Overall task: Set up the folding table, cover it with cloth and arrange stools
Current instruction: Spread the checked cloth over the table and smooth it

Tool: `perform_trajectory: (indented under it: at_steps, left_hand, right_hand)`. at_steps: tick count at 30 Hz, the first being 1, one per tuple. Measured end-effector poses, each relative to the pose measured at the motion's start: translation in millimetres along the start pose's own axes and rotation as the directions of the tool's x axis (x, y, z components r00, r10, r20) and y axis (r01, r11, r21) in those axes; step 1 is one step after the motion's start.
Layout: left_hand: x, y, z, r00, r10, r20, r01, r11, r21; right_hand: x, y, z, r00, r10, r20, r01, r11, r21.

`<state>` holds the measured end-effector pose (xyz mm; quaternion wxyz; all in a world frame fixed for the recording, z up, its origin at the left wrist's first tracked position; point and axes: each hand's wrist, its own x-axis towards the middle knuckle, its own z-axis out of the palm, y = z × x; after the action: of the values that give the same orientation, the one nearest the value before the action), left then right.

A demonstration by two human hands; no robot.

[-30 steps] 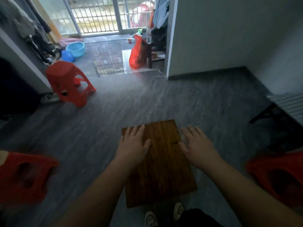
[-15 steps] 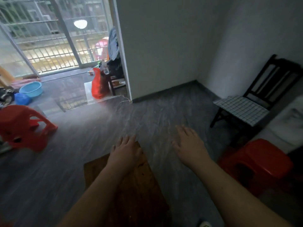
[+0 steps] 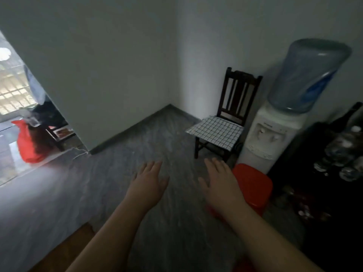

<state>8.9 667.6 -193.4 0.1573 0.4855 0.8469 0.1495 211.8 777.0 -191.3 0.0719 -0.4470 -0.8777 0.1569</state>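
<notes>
Folding table top (image 3: 64, 250), brown wood, is seen at the lower-left edge, beside the left forearm. The mark on the water dispenser (image 3: 271, 134) is too blurred to be read. Left hand (image 3: 149, 183) and right hand (image 3: 220, 183) are held out palm-down over the floor, fingers straight and loosely spread, nothing gripped; red stool (image 3: 253, 185) is just beside the right hand.

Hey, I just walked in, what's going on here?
A person is reaching forward with both hands and holds nothing. The left hand and right hand are open above the floor. The right hand is close to a red stool that stands by the base of the water dispenser. A checked cloth lies on the seat of the dark chair in the corner. A brown wooden surface, probably the table, shows bare at the lower left edge.
</notes>
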Motion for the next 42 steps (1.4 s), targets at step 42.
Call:
perform_trajectory:
  at_steps: [42]
  left_hand:
    - [768, 88, 179, 0.792, 0.293, 0.536, -0.399, 0.912, 0.092]
  right_hand:
    - [589, 277, 137, 0.812, 0.554, 0.182, -0.571, 0.818, 0.06]
